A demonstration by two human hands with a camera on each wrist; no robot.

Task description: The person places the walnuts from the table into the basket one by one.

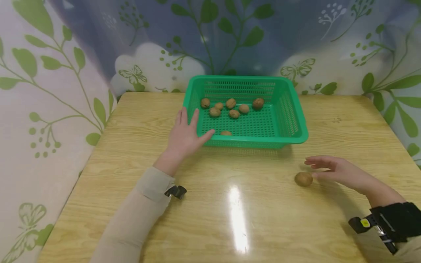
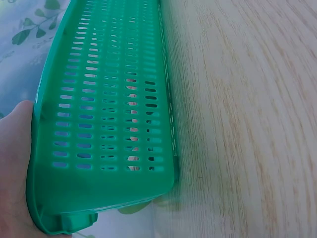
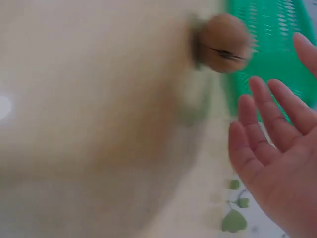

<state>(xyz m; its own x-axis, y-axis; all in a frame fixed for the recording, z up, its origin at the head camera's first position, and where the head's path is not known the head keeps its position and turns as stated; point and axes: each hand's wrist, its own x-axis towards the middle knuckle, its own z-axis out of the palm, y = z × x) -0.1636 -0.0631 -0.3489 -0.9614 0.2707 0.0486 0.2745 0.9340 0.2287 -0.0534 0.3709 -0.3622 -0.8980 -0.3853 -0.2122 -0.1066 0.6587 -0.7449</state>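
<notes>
A green plastic basket with slotted walls stands on the wooden table, holding several brown walnuts. My left hand rests over the basket's left front corner with its fingers spread. In the left wrist view, part of that hand lies along the rim of the basket. One walnut lies on the table to the right, in front of the basket. Beside it is my right hand, thumb tip close to the nut and fingers extended. The right wrist view shows a dark crack across this walnut, with the palm of the hand empty.
The light wooden table ends at the back against a leaf-patterned cloth, which also hangs at the left and right sides. The basket stands near the table's back edge. Black camera mounts are strapped on both wrists.
</notes>
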